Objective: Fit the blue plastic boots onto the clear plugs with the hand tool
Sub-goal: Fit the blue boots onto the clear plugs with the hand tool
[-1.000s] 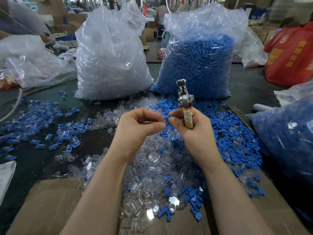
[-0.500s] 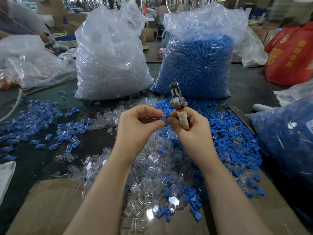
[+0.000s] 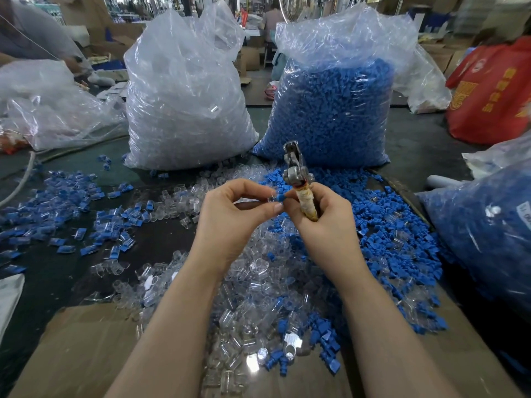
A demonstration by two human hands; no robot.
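**Hands meet over the loose plugs**

The left hand (image 3: 230,216) pinches a small blue plastic boot (image 3: 278,198) between curled thumb and fingertips, with a clear plug at its end, hard to make out. The right hand (image 3: 324,222) touches the boot too, its fingers wrapped round the tape-wound handle of the metal hand tool (image 3: 298,185), head upright. Below lies a heap of loose clear plastic plugs (image 3: 253,297).

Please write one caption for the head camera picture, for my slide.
Both hands join a blue boot; right hand also holds the hand tool.
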